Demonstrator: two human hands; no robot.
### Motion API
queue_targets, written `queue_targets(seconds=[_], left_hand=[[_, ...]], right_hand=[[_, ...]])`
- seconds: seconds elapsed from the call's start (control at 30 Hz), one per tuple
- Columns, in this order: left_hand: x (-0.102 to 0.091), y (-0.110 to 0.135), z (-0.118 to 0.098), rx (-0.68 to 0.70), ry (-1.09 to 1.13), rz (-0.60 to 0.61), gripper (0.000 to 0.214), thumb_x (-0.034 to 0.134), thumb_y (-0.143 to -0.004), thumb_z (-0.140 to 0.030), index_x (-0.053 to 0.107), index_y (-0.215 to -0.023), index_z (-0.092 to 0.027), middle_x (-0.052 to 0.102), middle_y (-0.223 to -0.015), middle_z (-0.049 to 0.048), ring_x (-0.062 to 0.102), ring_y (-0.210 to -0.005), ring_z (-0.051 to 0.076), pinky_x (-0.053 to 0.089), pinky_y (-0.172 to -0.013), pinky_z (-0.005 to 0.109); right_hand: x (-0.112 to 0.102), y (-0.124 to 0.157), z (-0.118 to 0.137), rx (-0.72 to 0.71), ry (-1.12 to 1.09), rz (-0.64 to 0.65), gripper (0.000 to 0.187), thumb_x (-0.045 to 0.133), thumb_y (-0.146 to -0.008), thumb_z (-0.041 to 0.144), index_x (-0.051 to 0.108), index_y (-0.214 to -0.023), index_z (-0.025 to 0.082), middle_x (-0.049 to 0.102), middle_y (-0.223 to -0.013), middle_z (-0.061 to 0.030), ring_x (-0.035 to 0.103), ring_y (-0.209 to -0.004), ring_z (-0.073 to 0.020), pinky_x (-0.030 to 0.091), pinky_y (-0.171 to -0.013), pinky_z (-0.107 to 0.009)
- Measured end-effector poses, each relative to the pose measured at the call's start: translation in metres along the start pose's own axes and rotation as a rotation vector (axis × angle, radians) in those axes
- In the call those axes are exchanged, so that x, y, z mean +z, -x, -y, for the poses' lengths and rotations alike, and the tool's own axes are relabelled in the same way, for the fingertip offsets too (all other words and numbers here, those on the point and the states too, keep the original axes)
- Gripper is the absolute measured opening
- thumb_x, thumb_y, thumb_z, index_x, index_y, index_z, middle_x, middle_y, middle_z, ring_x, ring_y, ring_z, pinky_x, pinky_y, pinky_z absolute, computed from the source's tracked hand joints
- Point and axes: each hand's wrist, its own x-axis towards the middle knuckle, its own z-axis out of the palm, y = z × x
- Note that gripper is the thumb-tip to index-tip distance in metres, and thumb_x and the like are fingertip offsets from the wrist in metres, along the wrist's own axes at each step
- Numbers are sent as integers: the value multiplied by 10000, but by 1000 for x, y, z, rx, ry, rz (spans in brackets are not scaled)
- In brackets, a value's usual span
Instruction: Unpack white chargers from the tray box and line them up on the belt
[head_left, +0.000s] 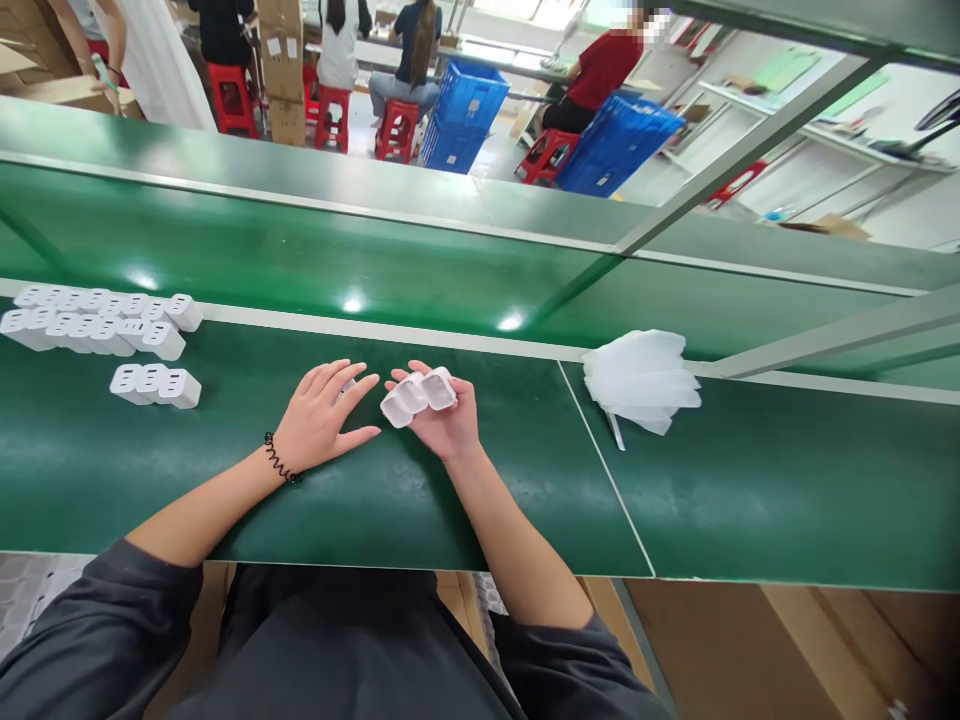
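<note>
My right hand (448,425), palm up, has its fingers and thumb around a row of three white plastic charger blocks (410,397). Their square, recessed-looking ends face up toward me. To the left of it, my left hand (319,412) is held over the green bench with fingers outstretched and thumb apart. Part of a white slotted block (347,387) shows between its fingers; the rest is hidden, and the hand does not appear to grip it. A black coiled band circles the left wrist.
Rows of white slotted blocks (97,325) stand at the far left, with a short row (155,385) nearer. A fanned pile of translucent white bags or sheets (641,380) lies right. A metal frame bar (840,335) slants there. People sit beyond, beside blue crates (465,110).
</note>
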Motion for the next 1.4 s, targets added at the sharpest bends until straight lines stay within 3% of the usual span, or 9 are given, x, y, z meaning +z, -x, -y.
queue_targets(seconds=[0.1,0.27,0.53,0.6,0.77,0.97,1.1,1.23,1.4], left_hand=[[3,0,-10,58,55,10,655,599,-876,-561,467,-1382,-167,555,-1373,136,493,-1281,302,388,-1068,452],[7,1,-23,42,115,-19,801,630,-831,-608,375,-1441,-155,549,-1377,156,493,-1282,319,371,-1080,471],[11,3,-42,-3,277,-38,671,503,-898,-168,231,-1512,-150,553,-1362,151,505,-1277,263,426,-1049,424],[15,4,-43,-19,292,-57,654,512,-917,-190,235,-1508,-159,552,-1354,162,520,-1258,267,442,-1029,431],[21,4,-36,-48,217,-96,693,604,-910,-468,315,-1470,-181,611,-1271,166,609,-1117,288,490,-923,427],[15,3,-30,-62,289,-77,555,564,-946,-419,387,-1431,-216,646,-1242,110,636,-1107,236,514,-956,383],[7,3,-30,-101,368,-22,498,576,-947,-362,420,-1402,-230,638,-1269,90,644,-1112,196,552,-907,305],[1,4,-31,-85,405,31,452,569,-946,-325,452,-1371,-225,634,-1272,90,637,-1132,203,552,-923,323],[9,7,-26,-58,401,161,431,594,-920,-325,493,-1316,-189,693,-1095,74,681,-934,200,570,-784,316]], right_hand=[[7,12,-9,75,-154,35,426,512,-765,514,661,-1067,251,704,-1097,-32,626,-1055,-301,532,-833,-470],[21,19,-17,131,-210,95,480,494,-762,550,647,-1102,247,697,-1067,-35,608,-1072,-313,514,-878,-499],[37,24,-33,147,-235,17,435,528,-763,531,665,-1060,244,703,-1031,-27,583,-1128,-301,497,-939,-456],[38,25,-35,155,-234,2,454,533,-769,533,665,-1088,238,705,-1039,-30,579,-1141,-298,491,-952,-452],[42,26,-40,167,-247,33,417,560,-785,532,673,-1063,243,702,-1073,-34,562,-1178,-298,472,-989,-456],[46,29,-45,161,-279,141,436,532,-826,537,650,-1140,259,670,-1189,-27,545,-1204,-280,455,-1022,-452],[37,27,-36,208,-202,183,452,516,-821,491,609,-1210,281,648,-1239,-24,574,-1156,-284,495,-953,-463],[12,21,-11,306,66,292,512,601,-771,433,612,-1238,221,662,-1187,-64,603,-1081,-276,513,-896,-404],[-9,14,3,311,298,286,464,659,-738,297,625,-1195,226,667,-1028,-29,619,-920,-205,536,-773,-319]])
